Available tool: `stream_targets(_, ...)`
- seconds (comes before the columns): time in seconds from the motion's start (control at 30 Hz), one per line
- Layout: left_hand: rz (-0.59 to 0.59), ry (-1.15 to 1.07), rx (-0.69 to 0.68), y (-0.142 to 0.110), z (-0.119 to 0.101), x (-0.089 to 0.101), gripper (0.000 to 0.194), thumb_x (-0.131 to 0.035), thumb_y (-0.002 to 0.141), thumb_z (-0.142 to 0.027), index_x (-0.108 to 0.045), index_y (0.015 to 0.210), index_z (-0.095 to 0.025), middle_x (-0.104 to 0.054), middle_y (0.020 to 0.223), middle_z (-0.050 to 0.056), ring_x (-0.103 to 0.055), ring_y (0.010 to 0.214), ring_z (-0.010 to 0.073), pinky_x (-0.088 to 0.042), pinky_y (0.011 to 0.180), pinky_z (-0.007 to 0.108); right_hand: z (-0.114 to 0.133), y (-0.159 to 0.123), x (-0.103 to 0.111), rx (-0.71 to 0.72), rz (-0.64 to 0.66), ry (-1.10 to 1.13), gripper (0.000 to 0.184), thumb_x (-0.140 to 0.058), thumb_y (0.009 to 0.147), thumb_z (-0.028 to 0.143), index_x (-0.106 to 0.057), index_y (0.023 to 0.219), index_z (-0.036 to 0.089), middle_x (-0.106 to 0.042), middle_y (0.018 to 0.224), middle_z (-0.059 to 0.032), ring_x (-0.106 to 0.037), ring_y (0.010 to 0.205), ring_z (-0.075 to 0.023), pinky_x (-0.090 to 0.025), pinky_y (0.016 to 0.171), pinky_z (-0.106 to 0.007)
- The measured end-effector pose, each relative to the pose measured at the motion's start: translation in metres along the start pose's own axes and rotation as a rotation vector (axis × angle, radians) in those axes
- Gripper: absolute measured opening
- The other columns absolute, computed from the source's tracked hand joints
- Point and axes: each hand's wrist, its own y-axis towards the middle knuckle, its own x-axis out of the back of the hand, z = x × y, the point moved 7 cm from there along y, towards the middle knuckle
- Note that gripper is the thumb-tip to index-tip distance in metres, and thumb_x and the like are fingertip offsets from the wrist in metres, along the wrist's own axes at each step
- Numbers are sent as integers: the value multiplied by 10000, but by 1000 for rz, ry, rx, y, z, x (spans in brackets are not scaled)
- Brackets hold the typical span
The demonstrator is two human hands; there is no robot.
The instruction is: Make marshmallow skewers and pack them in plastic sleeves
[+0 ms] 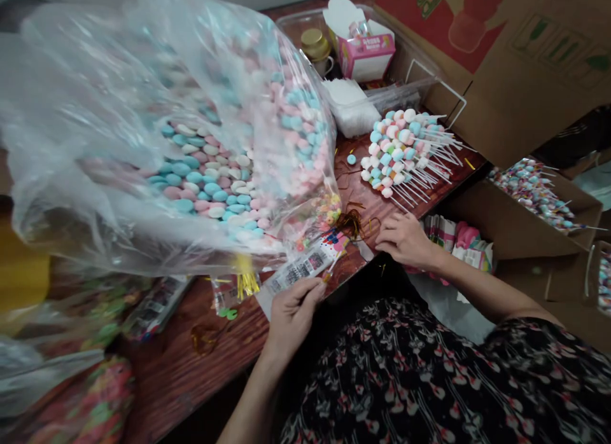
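Observation:
My left hand (296, 313) is at the table's front edge, fingers pinched on a thin white stick (335, 264) that points up and away. Under and beyond it lies a printed plastic packet (298, 270). My right hand (405, 242) rests at the table edge with its fingers curled together; what they hold, if anything, is hidden. Just beyond the right hand, a pile of marshmallow skewers (398, 151) in pink, blue and white lies with its white sticks toward the right. Dark gold twist ties (351, 222) lie between the hands.
A large clear bag (214, 183) of pastel marshmallows fills the left of the table. Behind the skewers stands a plastic bin (420, 75) with a pink box (367, 53). Yellow twist ties (247, 278) lie near the front. An open carton (534, 196) at right holds wrapped skewers.

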Motion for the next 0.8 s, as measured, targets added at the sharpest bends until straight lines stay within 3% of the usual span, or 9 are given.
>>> stream_targets(0.13, -33, -84, 47, 5, 1, -1, 156, -668, 813, -320, -733, 795, -179, -652, 739, 20, -553, 688, 144, -461, 659, 241, -3, 4, -22, -4, 153, -139, 202, -574, 901, 306, -693, 809, 169, -658, 890, -61, -481, 907, -201, -261, 727, -340)
stream_targets(0.3, -3, -106, 46, 1, -1, -6, 163, -682, 805, -327, -748, 813, -178, -672, 803, 35, -565, 715, 143, -463, 652, 230, -2, 11, -37, 35, 140, -230, 169, -478, 886, 141, -643, 887, 105, -637, 976, -144, -484, 936, -232, -314, 711, -341)
stream_targets(0.43, -11, -216, 192, -1, 8, -8, 248, -690, 795, -390, -747, 880, -164, -621, 663, 1, -489, 567, 103, -408, 535, 210, -3, 6, -10, 32, -62, -9, 157, -436, 893, 126, -590, 862, 130, -625, 842, -104, -515, 805, -201, -368, 701, -321)
stream_targets(0.53, -29, -269, 222, 8, 3, -15, 290, -706, 767, -418, -751, 868, -151, -602, 614, -10, -470, 539, 94, -394, 524, 210, 21, 3, 11, 80, -254, 320, 134, -427, 935, 170, -549, 880, 176, -597, 739, -23, -519, 675, -150, -397, 659, -279)
stream_targets(0.67, -36, -318, 136, 24, -10, -27, 273, -682, 765, -424, -743, 781, -158, -642, 666, 7, -555, 637, 121, -446, 592, 219, 80, 14, 3, 273, -377, 375, 185, -411, 957, 195, -595, 935, 180, -676, 804, -61, -579, 718, -164, -442, 716, -308)
stream_targets(0.8, -97, -399, 171, 24, -2, -24, 304, -647, 785, -450, -730, 848, -164, -623, 636, 2, -547, 600, 118, -426, 539, 214, 97, 28, -14, 179, -542, 388, 226, -396, 962, 191, -619, 938, 165, -684, 796, -74, -622, 733, -171, -472, 720, -313)
